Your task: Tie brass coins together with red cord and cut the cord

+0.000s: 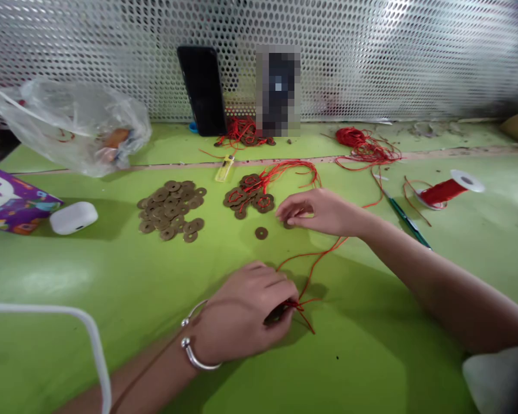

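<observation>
**Left hand (pixel 254 310) on the cord (pixel 313 266), right hand (pixel 313 210) at a coin (pixel 288 224)**

For a sure hold, the left fingertips would do best pinched close to where the strands cross, since a grip farther along would probably let them slip. The right hand should take the coin by its rim, leaving the centre hole uncovered; sliding it a little to the right, away from the tied coins (pixel 263 201), looks the safer way to lift it without snagging their red ends.

The left hand is pinched around the cord at the near side, with short ends poking out to the right of the fingertips and longer strands running to the far right. (Something dark shows in the hollow of that hand; I cannot make out what.) The right hand's finger and thumb are bent narrow, with the coin directly beneath their tips; whether they have it pinched, the view does not settle. A second coin (pixel 261 233) lies flat just to the left, between the fingertips and the pile (pixel 170 208).
</observation>
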The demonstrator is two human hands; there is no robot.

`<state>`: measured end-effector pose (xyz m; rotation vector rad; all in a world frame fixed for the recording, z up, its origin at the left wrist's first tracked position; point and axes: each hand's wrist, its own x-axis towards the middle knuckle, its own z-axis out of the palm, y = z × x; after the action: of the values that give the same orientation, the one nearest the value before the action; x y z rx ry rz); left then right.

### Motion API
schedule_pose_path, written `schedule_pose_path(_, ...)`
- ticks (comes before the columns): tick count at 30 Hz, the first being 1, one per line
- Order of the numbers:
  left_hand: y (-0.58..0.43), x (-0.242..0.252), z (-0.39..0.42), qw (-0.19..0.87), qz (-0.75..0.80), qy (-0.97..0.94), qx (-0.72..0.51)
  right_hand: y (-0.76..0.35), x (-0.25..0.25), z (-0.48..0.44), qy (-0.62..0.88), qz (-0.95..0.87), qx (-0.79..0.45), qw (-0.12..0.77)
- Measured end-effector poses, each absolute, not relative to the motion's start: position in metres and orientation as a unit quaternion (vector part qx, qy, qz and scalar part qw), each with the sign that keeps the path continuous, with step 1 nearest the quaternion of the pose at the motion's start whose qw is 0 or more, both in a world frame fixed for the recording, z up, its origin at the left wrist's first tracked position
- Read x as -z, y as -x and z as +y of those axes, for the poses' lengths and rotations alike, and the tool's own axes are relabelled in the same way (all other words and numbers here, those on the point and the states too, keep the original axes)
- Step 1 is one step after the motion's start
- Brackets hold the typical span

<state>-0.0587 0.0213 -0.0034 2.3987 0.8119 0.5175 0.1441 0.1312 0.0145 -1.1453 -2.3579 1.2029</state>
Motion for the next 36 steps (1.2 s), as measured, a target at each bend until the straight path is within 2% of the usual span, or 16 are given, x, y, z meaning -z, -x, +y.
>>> schedule_pose_path(15, 0.059, -0.002, 0.022, 0.319, 0.319, -0.88, -0.151, -0.147, -0.014, 0.133, 0.356, -0.836, -0.389, 0.152)
schedule_pose_path(21, 0.059, -0.001, 0.022, 0.304, 0.313, -0.884, -0.166, -0.146, -0.01, 0.131, 0.364, -0.812, -0.42, 0.179)
schedule_pose_path(29, 0.059, 0.002, 0.021, 0.284, 0.309, -0.889, -0.184, -0.134, -0.021, 0.125, 0.367, -0.809, -0.401, 0.225)
schedule_pose_path(36, 0.058, 0.003, 0.02, 0.269, 0.31, -0.89, -0.2, -0.116, -0.022, 0.122, 0.347, -0.837, -0.375, 0.196)
